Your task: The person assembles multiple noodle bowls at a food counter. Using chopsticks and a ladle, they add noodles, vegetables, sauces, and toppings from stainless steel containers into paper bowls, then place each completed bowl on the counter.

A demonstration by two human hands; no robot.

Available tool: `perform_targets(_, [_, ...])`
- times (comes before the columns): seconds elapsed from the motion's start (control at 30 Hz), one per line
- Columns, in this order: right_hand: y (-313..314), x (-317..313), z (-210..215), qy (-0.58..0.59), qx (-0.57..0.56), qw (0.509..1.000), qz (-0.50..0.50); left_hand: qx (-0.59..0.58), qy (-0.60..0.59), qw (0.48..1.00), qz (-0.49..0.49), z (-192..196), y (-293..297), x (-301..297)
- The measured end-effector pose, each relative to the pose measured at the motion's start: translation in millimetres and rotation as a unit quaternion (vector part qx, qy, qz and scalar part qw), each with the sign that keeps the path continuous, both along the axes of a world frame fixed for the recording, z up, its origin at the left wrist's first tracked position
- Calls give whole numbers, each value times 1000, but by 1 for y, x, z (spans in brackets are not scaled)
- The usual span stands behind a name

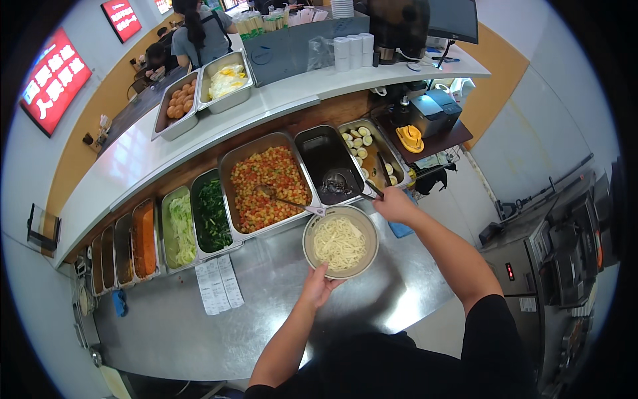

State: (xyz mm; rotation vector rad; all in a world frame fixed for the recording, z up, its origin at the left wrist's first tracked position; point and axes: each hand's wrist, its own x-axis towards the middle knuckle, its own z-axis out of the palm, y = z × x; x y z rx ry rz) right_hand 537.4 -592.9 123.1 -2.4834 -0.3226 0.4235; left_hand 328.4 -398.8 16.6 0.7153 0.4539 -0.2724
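My left hand (320, 286) grips the near left rim of a pale round bowl (308, 238) and holds it above the steel counter. Plain noodles (339, 243) lie in the bowl. My right hand (395, 204) is closed round the dark handle of a ladle (337, 183). The ladle's head rests in the dark liquid (318, 151) of a steel pan, just beyond the bowl. Left of that liquid stands a pan of diced red and yellow vegetables (269, 183), with a serving spoon (287, 199) lying in it. Halved eggs (357, 141) sit in the pan to the right.
Further left are pans of dark greens (211, 211), shredded lettuce (181, 229) and orange sauce (143, 243). Paper slips (219, 284) lie on the steel counter (159, 332). Trays of brown eggs (181, 102) and fried eggs (227, 81) stand on the raised ledge. A person (199, 36) is beyond it.
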Motion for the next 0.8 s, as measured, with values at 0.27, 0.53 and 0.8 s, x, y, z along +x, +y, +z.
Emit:
perform_targets(0.27, [-11, -5, 28, 247, 218, 934, -137, -33, -21, 999, -10, -8, 3, -1])
perform_targets(0.53, [-33, -32, 68, 304, 263, 902, -160, -5, -10, 1000, -5, 2, 1, 1])
perform_targets(0.8, [-57, -80, 86, 354, 225, 895, -152, 2, -15, 1000, 5, 4, -1, -1])
